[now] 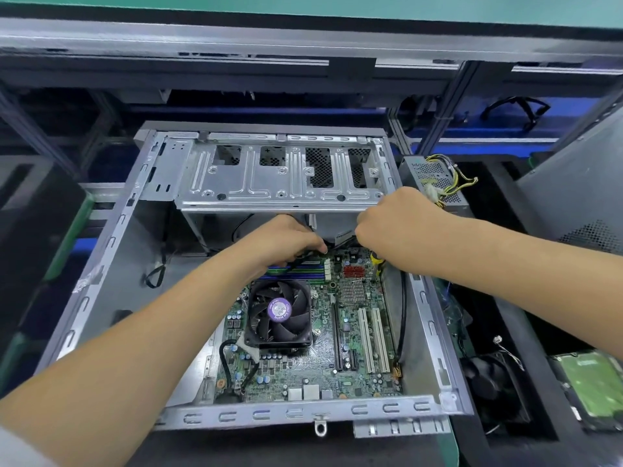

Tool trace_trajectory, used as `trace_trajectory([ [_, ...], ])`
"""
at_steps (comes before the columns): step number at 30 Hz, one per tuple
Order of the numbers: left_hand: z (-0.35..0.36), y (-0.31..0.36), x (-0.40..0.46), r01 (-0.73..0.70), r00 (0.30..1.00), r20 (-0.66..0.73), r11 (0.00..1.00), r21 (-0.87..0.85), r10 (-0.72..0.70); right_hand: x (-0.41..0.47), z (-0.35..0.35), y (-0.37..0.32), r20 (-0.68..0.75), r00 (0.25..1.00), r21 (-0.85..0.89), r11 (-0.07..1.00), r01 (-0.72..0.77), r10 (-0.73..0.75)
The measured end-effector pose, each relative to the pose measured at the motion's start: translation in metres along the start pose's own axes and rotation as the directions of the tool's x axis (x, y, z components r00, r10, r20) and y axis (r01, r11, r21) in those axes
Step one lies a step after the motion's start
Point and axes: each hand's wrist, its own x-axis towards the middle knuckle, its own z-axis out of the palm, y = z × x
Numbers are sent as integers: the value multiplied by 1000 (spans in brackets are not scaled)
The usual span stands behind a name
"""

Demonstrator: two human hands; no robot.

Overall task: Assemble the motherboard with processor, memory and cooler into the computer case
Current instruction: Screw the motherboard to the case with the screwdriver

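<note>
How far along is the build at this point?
Done: the motherboard lies in the case, cooler fan and memory sticks fitted. In hand: both the left hand and right hand work cables at its far edge. Left: the power supply and hard drive sit outside.

The fingertips of the left hand [286,237] are curled under and hidden, so what is pinched cannot be told; the right hand [391,220] covers the far corner of the motherboard [350,318]; the memory slots [296,269] are partly hidden by the left wrist; the hard drive [593,385] is cut off by the right edge; the fan label [279,310] is too small to be read.
</note>
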Motion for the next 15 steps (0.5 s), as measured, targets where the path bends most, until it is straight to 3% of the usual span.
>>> trace_trajectory([
  [15,-1,0,0,6,1000,-11,1000,5,-6,0,6,2,-39,999,-34,999,24,-26],
])
